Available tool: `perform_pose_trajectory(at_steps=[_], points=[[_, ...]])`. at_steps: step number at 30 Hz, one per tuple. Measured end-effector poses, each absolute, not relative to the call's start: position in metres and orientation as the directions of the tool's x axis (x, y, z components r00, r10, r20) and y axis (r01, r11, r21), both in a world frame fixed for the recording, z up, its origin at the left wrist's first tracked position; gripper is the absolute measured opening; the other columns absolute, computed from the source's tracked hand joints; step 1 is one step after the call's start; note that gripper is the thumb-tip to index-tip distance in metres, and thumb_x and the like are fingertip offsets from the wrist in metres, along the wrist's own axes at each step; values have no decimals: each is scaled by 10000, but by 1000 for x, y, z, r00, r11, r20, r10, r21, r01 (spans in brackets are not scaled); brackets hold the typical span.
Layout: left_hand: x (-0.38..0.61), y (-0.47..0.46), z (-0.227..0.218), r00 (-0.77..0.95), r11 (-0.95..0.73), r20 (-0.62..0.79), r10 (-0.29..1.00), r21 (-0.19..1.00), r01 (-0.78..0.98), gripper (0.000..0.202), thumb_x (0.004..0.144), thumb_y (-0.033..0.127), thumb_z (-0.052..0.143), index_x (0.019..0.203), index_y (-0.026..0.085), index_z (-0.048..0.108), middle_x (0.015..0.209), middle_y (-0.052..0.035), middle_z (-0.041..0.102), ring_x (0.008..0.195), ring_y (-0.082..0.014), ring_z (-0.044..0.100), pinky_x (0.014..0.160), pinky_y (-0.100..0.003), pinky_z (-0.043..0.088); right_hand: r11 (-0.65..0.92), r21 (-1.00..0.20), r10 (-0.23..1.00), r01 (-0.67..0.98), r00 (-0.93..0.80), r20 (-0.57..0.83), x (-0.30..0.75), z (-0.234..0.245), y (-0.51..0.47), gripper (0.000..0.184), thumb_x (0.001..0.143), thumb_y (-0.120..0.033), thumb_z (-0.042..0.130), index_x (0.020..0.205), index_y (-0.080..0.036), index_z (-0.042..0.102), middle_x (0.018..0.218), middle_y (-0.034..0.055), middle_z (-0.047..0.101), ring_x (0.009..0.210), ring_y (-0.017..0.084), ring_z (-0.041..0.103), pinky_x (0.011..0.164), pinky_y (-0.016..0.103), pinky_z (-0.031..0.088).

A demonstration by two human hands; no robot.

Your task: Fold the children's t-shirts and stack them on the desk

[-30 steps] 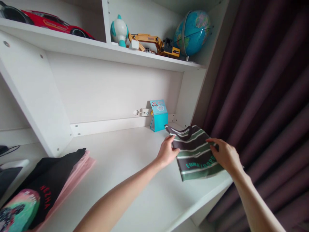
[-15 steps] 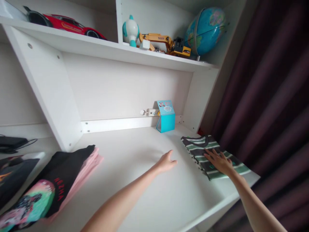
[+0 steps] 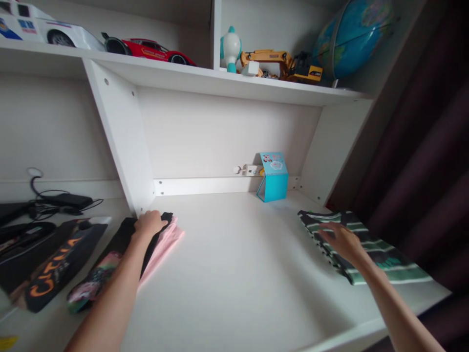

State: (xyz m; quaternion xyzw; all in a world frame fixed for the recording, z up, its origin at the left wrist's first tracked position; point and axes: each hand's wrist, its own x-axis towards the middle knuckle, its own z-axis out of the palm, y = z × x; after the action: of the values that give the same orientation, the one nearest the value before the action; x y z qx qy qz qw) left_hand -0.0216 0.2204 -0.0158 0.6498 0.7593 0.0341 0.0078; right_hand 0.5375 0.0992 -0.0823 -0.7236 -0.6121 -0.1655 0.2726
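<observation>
On the left of the white desk lies a folded black T-shirt with a colourful print, on top of a folded pink garment. My left hand is closed at the upper end of the black T-shirt; its fingertips are partly hidden, and my forearm covers much of the print. To the right, a green, black and white striped T-shirt lies folded near the desk's edge. Over its left part is my right hand, fingers stretched out and slightly blurred, holding nothing.
A blue desk calendar stands at the back beside a power strip. Another dark garment and a black adapter with cables lie far left. The upper shelf holds toy vehicles and a globe. A dark curtain hangs at right.
My left hand has moved left from mid-desk to the black T-shirt. My right hand has shifted toward the striped T-shirt's left edge. The view has turned left.
</observation>
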Motion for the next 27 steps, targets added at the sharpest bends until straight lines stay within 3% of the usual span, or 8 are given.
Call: perform_pose_trajectory(at_steps=[2, 5, 10, 13, 15, 17, 22, 27], points=[[-34, 221, -16, -150, 148, 12, 989, 104, 984, 251, 742, 373, 483, 840, 189, 622, 926, -126, 646, 863, -313, 600, 613, -340, 446, 3, -203, 816, 979, 115, 566, 509, -72, 108, 335, 787, -412, 423, 916, -207, 654, 1008, 99, 647, 999, 279, 575, 822, 413, 461], [-30, 216, -3, -91, 42, 224, 970, 212, 976, 240, 765, 392, 448, 781, 217, 612, 829, -69, 652, 780, -269, 607, 602, -310, 426, 161, -228, 832, 960, -8, 555, 461, -50, 117, 330, 826, -382, 408, 967, -185, 633, 1057, 106, 625, 1025, 254, 563, 882, 387, 437], [26, 166, 50, 209, -533, 606, 767, 421, 734, 292, 804, 408, 450, 951, 206, 602, 928, -36, 622, 815, -191, 580, 719, -263, 431, 411, -398, 851, 820, -188, 491, 378, -15, 117, 348, 856, -367, 453, 1182, -253, 498, 1118, 55, 593, 987, 184, 584, 829, 316, 478], [65, 123, 76, 525, -729, 506, 684, 503, 464, 252, 836, 350, 436, 950, 192, 595, 986, -43, 603, 893, -178, 555, 779, -248, 420, 492, -599, 863, 631, -264, 431, 346, -5, 117, 557, 829, -321, 513, 1341, -288, 296, 1165, 84, 548, 964, 188, 591, 788, 344, 496], [82, 105, 80, 719, -765, 349, 601, 511, 391, 194, 825, 289, 455, 920, 202, 600, 952, -29, 606, 880, -172, 546, 785, -246, 410, 489, -622, 869, 611, -283, 406, 339, -8, 118, 676, 812, -269, 532, 1389, -306, 181, 1200, 95, 512, 901, 171, 606, 784, 347, 494], [89, 99, 73, 824, -784, 192, 533, 479, 396, 155, 796, 212, 465, 867, 214, 603, 874, -6, 610, 839, -164, 536, 760, -240, 399, 481, -564, 876, 671, -355, 325, 342, -18, 118, 666, 794, -219, 548, 1376, -313, 238, 1202, 81, 510, 877, 157, 600, 809, 333, 476], [84, 118, 46, 845, -750, -52, 532, 434, 499, 111, 762, 197, 462, 739, 195, 570, 668, 23, 538, 616, -128, 490, 559, -202, 360, 444, -418, 893, 792, -432, 130, 357, -56, 107, 631, 717, -164, 633, 1303, -259, 417, 1125, 80, 571, 1021, 234, 523, 887, 365, 404], [66, 131, 56, 736, -696, 111, 668, 445, 564, 189, 775, 271, 440, 834, 196, 604, 811, -6, 610, 717, -161, 559, 627, -214, 412, 403, -415, 915, 816, -347, 206, 319, -71, 98, 607, 727, -120, 573, 1307, -168, 400, 1027, 106, 599, 942, 235, 540, 864, 366, 401]])
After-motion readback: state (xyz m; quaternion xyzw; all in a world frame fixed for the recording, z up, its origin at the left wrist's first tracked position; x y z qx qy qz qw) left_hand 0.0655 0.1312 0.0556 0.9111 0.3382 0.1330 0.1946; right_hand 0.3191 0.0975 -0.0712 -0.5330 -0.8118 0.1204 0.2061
